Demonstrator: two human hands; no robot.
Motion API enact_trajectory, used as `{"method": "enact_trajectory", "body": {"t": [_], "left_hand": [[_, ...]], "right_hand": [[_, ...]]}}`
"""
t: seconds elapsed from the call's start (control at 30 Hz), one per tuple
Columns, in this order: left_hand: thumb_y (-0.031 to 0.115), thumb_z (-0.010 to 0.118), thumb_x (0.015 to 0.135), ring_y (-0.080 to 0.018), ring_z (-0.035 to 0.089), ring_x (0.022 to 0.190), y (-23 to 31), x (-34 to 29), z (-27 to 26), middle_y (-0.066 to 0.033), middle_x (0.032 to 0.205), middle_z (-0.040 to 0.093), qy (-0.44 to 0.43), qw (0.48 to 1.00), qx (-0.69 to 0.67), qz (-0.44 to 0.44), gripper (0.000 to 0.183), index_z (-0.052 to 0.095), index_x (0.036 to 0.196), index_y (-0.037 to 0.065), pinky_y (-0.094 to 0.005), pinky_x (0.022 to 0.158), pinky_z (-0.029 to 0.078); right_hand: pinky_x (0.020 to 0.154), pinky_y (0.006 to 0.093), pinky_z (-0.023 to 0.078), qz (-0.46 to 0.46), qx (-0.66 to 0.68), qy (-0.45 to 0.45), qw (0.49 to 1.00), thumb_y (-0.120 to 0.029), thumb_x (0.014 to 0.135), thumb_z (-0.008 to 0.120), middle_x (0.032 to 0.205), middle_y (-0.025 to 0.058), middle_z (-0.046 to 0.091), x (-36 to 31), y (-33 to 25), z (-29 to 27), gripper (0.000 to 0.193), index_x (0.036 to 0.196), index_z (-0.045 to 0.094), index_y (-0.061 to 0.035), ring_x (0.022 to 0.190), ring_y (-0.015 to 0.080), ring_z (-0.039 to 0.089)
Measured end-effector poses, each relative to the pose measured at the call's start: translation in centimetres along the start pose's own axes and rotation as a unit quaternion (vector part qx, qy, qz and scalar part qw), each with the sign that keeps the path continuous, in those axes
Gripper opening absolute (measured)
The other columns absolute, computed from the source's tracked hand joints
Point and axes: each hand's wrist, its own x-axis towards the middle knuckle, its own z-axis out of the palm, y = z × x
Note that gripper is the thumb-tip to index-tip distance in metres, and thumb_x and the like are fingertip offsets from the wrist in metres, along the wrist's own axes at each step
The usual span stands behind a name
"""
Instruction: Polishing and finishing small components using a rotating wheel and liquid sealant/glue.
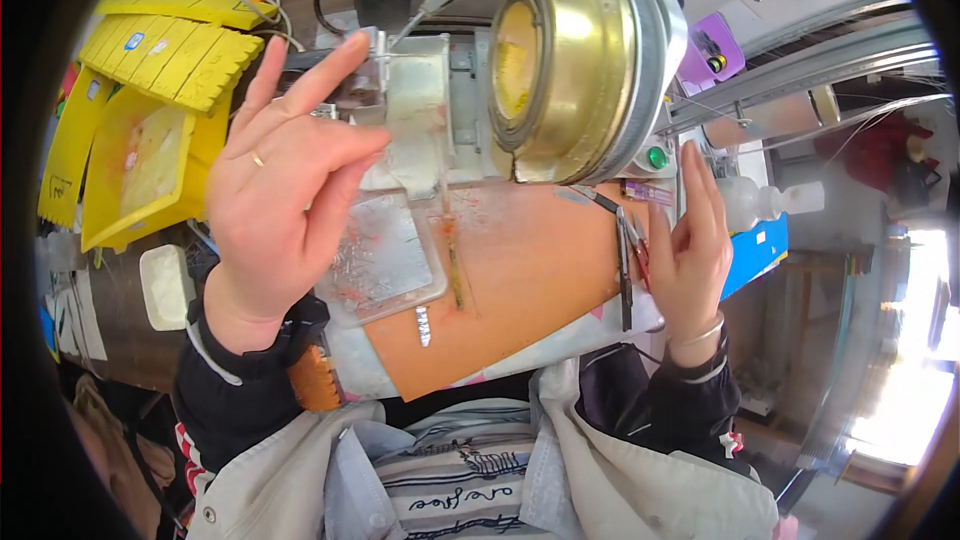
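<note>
I can't tell if the left hand (285, 170), pinched left of centre, holds anything; the right hand (697, 250) is loosely spread at right, and dark script (462, 503) marks the shirt (430, 475) at bottom.

White glare from the right-hand window (912, 355), edges bowed

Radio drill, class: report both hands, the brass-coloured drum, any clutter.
Left hand pinched, contents unclear. Right hand open near green button. Brass-coloured drum between them. Scrap-strewn tray beside left hand.

The left hand (285, 185) holds thumb and forefinger close together, the right hand (692, 255) straight-fingered
</note>
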Motion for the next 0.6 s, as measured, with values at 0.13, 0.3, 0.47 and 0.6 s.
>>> {"method": "enact_trajectory", "body": {"t": [0.13,0.3,0.47,0.6], "left_hand": [[-0.008,0.062,0.083,-0.0444,0.06,0.121,0.4,-0.3,-0.2,-0.0104,0.084,0.069,-0.008,1.0,0.0,-0.006,0.014,0.067,0.09,0.003,-0.0588,0.115,0.029],[-0.008,0.062,0.084,-0.0438,0.06,0.122,0.4,-0.7,0.3,-0.0099,0.084,0.068,-0.004,1.0,0.004,-0.015,0.014,0.066,0.09,0.003,-0.0587,0.115,0.028],[-0.006,0.067,0.079,-0.0388,0.064,0.117,0.4,-0.2,0.3,-0.008,0.077,0.067,0.011,1.0,0.017,-0.014,0.013,0.067,0.088,0.005,-0.0576,0.113,0.032],[-0.005,0.068,0.079,-0.0383,0.064,0.117,0.2,0.3,-0.4,-0.0081,0.076,0.067,0.007,1.0,0.025,-0.015,0.013,0.068,0.088,0.005,-0.0579,0.113,0.032]], "right_hand": [[0.081,0.0379,0.056,-0.025,-0.076,-0.088,0.993,-0.013,0.087,0.063,0.141,0.0116,0.056,0.1,2.5,0.7,0.053,0.139,0.055,-0.0111,0.105,0.0342,0.066],[0.074,0.0366,0.056,-0.002,-0.014,-0.153,0.988,-0.011,0.086,0.064,0.138,0.0117,0.058,1.1,3.7,-0.6,0.046,0.132,0.061,-0.0099,0.094,0.0307,0.069],[0.054,0.0218,0.045,0.065,0.133,0.003,0.989,-0.003,0.085,0.069,0.146,0.0187,0.049,-1.1,1.8,0.4,0.059,0.141,0.052,-0.0043,0.055,0.0104,0.052],[0.052,0.0203,0.043,0.087,0.112,-0.011,0.99,0.001,0.084,0.069,0.151,0.0248,0.039,-2.6,1.6,1.5,0.069,0.148,0.043,-0.0023,0.052,0.0068,0.049]]}}
